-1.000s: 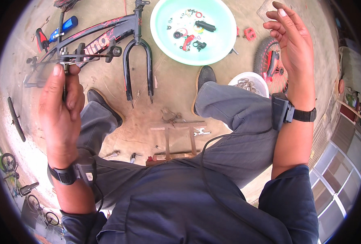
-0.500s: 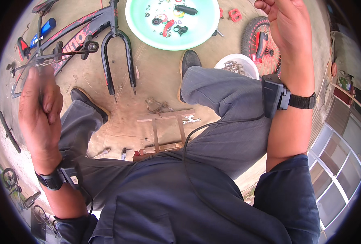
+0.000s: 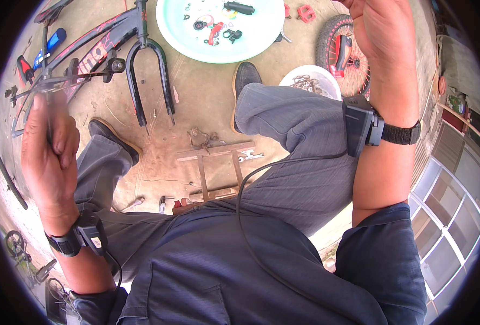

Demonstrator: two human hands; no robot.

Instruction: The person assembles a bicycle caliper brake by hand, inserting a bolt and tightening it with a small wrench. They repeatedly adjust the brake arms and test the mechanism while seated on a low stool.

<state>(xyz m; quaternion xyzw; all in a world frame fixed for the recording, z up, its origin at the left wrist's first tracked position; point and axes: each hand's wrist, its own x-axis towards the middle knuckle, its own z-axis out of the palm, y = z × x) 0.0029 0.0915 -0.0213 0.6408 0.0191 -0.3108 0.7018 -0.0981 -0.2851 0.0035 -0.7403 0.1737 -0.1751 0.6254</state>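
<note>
My left hand (image 3: 50,154) is closed, thumb up, around a thin dark rod (image 3: 49,127). The rod's upper end is blurred and overlaps the bicycle parts behind it, so where it ends is unclear. Beyond this hand lies a black and pink bicycle frame (image 3: 96,51) with a black fork (image 3: 156,49). My right hand (image 3: 383,32) is raised at the upper right, partly cut off by the picture's edge. Its fingers curl inward; whatever they may hold is out of sight. Below it lies a wheel (image 3: 363,76) with red spokes and a red-and-black grip-like part (image 3: 343,53).
A pale green basin (image 3: 180,43) holds small bike parts. A white bowl (image 3: 332,86) contains a chain-like metal heap. Red pedals (image 3: 306,13), a blue bottle (image 3: 56,39), a wooden stand (image 3: 213,151) and a wrench (image 3: 250,155) lie on the floor. A cable (image 3: 240,203) crosses my lap.
The whole view has shifted slightly, so floor things sit a little further left. My right hand's fingers are more cut off at the top. The left hand keeps its grip.
</note>
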